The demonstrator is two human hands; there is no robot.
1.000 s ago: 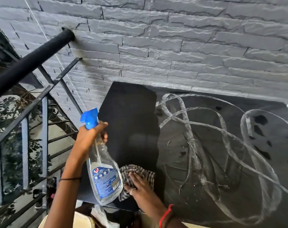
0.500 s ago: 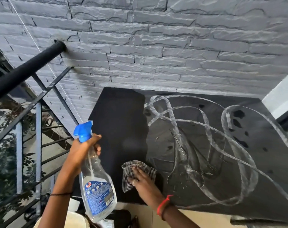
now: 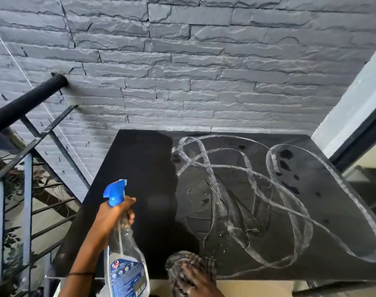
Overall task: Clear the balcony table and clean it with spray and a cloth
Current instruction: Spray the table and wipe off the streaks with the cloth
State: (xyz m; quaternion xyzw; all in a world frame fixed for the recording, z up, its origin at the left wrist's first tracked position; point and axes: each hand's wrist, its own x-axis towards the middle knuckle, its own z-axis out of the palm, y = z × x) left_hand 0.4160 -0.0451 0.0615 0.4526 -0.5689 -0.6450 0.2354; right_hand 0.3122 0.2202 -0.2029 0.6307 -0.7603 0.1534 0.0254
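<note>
head view, left hand gripping spray bottle, blue label unreadable, right hand flat on cloth

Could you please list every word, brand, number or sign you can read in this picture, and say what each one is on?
Label on the bottle: blue with lines of white print, all too blurred to read.
Logo at the label's upper left: a round red and white mark, no letters legible.
Table, cloth, wall: no text.
</note>
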